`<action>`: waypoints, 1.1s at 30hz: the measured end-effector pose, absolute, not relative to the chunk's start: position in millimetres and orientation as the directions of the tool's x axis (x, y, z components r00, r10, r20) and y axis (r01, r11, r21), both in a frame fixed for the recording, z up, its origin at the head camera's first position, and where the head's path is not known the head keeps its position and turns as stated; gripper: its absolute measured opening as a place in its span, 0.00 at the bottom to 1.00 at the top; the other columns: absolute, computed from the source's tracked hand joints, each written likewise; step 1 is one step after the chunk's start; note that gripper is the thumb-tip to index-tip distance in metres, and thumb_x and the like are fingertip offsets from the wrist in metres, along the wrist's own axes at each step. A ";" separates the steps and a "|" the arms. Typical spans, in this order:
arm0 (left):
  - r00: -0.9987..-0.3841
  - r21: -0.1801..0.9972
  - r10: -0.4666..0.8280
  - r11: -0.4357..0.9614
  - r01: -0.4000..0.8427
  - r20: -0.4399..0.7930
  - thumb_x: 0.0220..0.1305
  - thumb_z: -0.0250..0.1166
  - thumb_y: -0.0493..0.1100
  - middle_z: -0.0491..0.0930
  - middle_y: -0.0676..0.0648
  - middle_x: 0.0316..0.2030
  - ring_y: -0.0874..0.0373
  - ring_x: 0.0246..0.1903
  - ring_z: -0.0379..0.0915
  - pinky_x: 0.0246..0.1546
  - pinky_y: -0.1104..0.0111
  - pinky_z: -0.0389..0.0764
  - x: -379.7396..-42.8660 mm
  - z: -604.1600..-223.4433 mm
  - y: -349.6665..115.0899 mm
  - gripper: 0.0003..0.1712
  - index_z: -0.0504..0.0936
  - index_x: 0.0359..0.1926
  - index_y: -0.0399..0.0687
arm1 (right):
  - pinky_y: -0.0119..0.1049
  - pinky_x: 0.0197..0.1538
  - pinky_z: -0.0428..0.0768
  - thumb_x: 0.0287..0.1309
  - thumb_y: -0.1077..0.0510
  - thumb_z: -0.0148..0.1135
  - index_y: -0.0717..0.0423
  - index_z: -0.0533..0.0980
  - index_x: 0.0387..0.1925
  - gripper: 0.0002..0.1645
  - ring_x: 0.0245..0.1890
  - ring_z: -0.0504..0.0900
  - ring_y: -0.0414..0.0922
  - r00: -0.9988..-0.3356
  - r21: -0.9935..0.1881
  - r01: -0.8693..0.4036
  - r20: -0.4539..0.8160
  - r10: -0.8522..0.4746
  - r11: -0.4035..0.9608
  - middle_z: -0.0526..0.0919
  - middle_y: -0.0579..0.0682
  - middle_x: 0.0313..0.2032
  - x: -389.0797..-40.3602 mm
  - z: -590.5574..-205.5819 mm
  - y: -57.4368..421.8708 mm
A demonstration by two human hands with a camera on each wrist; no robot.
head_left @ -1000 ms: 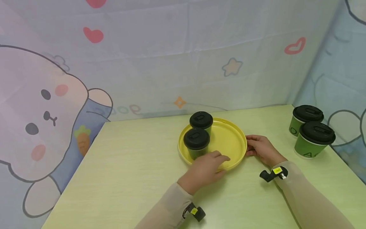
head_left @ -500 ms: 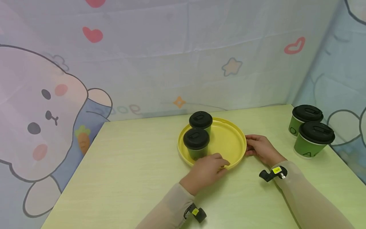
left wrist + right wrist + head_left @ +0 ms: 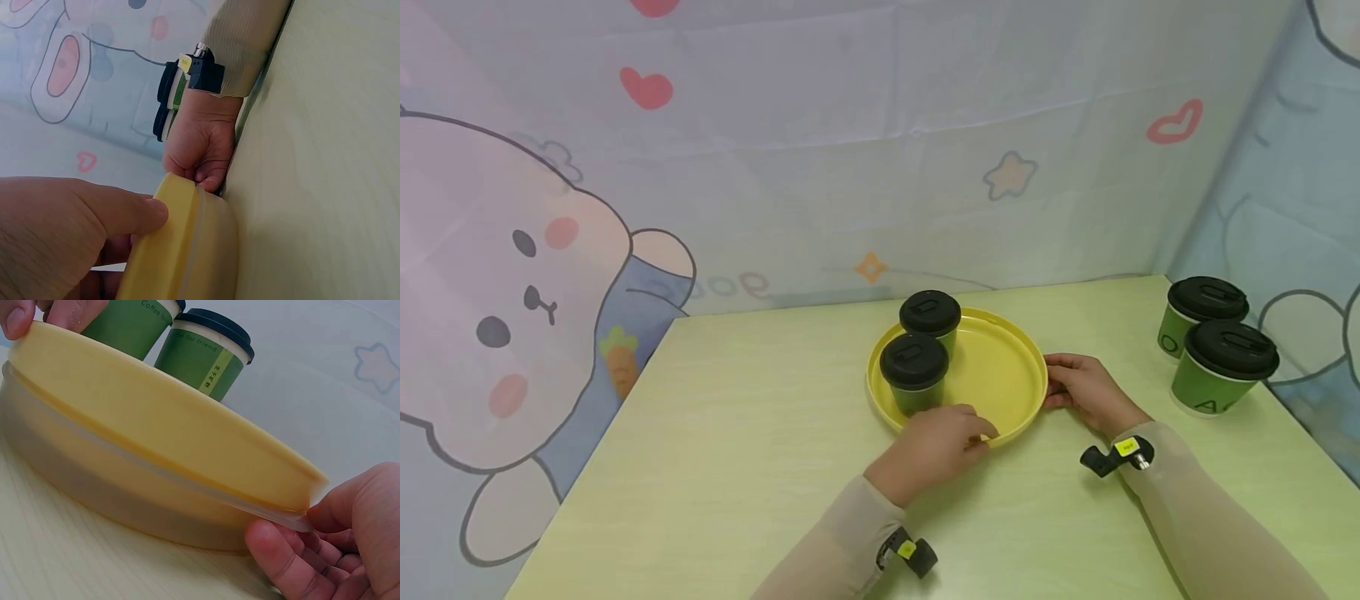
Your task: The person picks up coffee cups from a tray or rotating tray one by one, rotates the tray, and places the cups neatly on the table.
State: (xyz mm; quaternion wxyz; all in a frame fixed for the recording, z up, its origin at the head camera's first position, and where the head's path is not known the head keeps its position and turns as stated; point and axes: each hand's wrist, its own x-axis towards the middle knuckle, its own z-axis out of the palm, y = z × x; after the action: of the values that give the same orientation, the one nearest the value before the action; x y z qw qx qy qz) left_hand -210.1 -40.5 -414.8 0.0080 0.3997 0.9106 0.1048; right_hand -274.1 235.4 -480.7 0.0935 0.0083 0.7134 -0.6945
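A round yellow tray (image 3: 996, 367) rests on the table, with a translucent lower part (image 3: 144, 487) showing beneath its yellow wall in the right wrist view. Two green paper cups with black lids, a front cup (image 3: 917, 398) and a back cup (image 3: 930, 313), stand upright on its left side. My left hand (image 3: 934, 450) pinches the near rim, thumb (image 3: 150, 215) on the outer wall and fingers inside. At the right edge, my right hand (image 3: 1092, 393) grips the translucent lower part between thumb and fingers (image 3: 275, 556).
Two more lidded green cups, a nearer cup (image 3: 1217, 379) and a farther cup (image 3: 1206, 300), stand at the table's right edge. A cartoon-printed cloth (image 3: 790, 167) hangs behind the pale table (image 3: 715, 467).
My left hand has slid slightly left along the near rim. The two cups on the tray have shifted very slightly, the back one to the right. My right hand keeps its place.
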 end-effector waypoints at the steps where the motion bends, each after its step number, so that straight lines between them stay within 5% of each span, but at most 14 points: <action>1: -0.680 0.201 0.731 0.658 0.726 0.061 0.70 0.66 0.47 0.80 0.59 0.36 0.69 0.34 0.75 0.32 0.77 0.73 -211.0 -414.7 -41.4 0.11 0.88 0.51 0.59 | 0.33 0.36 0.84 0.77 0.60 0.46 0.76 0.61 0.69 0.28 0.30 0.83 0.40 -0.982 -0.989 0.142 -0.145 -0.117 0.035 0.83 0.49 0.34 -273.9 -480.6 235.2; 24: -0.706 0.224 0.707 0.695 0.683 -0.039 0.68 0.66 0.49 0.81 0.62 0.37 0.69 0.36 0.74 0.34 0.74 0.74 -215.0 -402.0 -57.0 0.11 0.87 0.50 0.64 | 0.32 0.35 0.84 0.77 0.60 0.46 0.76 0.61 0.69 0.28 0.31 0.82 0.39 -0.984 -0.991 0.128 -0.131 -0.119 0.035 0.83 0.48 0.34 -274.9 -482.7 236.9; 33: -0.731 0.225 0.679 0.704 0.674 0.064 0.68 0.67 0.54 0.81 0.57 0.40 0.65 0.37 0.78 0.31 0.73 0.75 -211.3 -408.2 -46.0 0.18 0.84 0.56 0.59 | 0.33 0.35 0.84 0.77 0.60 0.46 0.76 0.62 0.69 0.28 0.31 0.83 0.39 -0.985 -0.991 0.127 -0.130 -0.113 0.035 0.83 0.48 0.35 -275.4 -483.5 236.4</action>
State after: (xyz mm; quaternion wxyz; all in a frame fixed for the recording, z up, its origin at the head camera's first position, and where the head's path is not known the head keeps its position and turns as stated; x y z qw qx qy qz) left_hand -211.3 -46.0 -408.2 0.0119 0.3664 0.9230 0.1169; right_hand -275.4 236.4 -483.5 0.0864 0.0050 0.7140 -0.6948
